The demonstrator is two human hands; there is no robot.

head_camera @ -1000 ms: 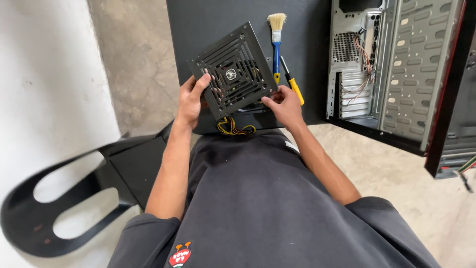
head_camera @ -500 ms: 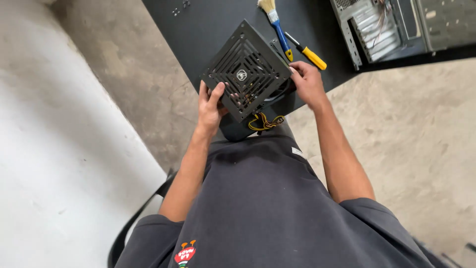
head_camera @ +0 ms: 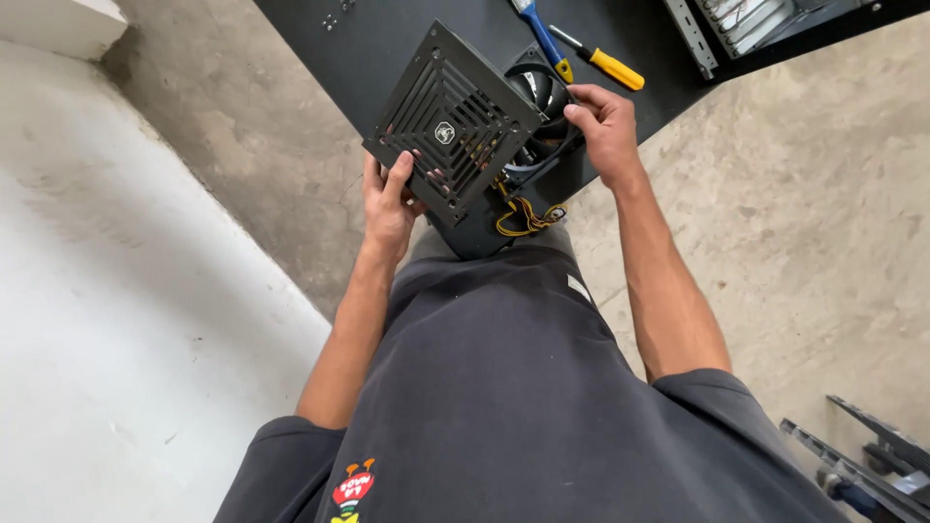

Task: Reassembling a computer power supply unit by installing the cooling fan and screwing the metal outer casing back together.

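Above the black panel [head_camera: 387, 39], slotted square metal grille [head_camera: 450, 121] in left hand [head_camera: 387, 199] grip, round black fan [head_camera: 542, 107] in right hand [head_camera: 603, 121] grip.

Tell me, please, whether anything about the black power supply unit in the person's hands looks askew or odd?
Yes. The grille cover, gripped by the left hand, sits lifted and tilted off the case, exposing the fan that the right hand steadies. Yellow wires spill out below.

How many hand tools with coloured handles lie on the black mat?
2. A blue-handled brush lies at the mat's top edge, partly cut off; a yellow-handled screwdriver lies just right of it, above the right hand. Others may be out of frame.
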